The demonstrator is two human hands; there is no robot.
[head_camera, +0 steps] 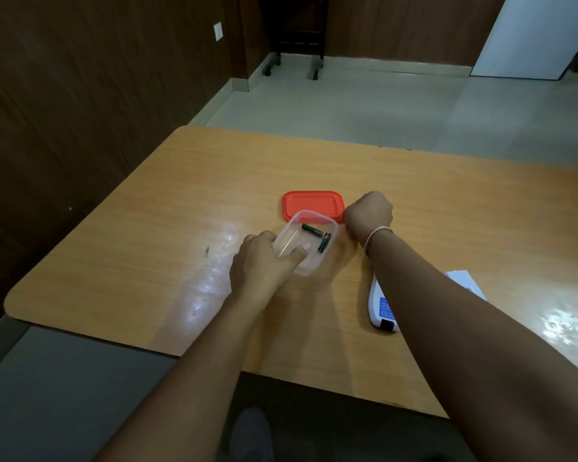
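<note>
Lid edge, perhaps under right hand

We see a clear plastic container standing open and upright on the tabletop. Two dark green batteries lie inside, and its red lid lies flat just behind.

White device on wooden table, paper near it, wall socket
</note>
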